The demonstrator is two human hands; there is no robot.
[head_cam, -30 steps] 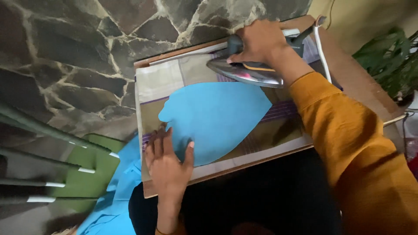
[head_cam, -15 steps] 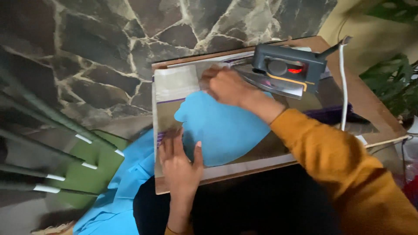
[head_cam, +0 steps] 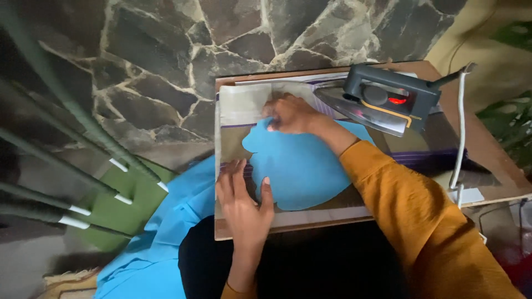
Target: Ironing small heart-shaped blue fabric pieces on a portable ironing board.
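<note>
Blue fabric piece (head_cam: 302, 166) lies flat mid-board on the wooden ironing board (head_cam: 487, 149), its far edge at 11 o'clock under the right hand (head_cam: 291, 113), fingers curled loosely, pressing, gripping nothing. Left hand (head_cam: 244, 202) spread wide and flat at the cloth's 8 o'clock edge, pinning it. To smooth well: keep the left hand anchored, stroke outward from the centre, stay clear of the iron (head_cam: 382, 99) at 2 o'clock. Half a second earlier the right hand sat nearer the iron; it has since slid toward the fabric's far-left edge.
</note>
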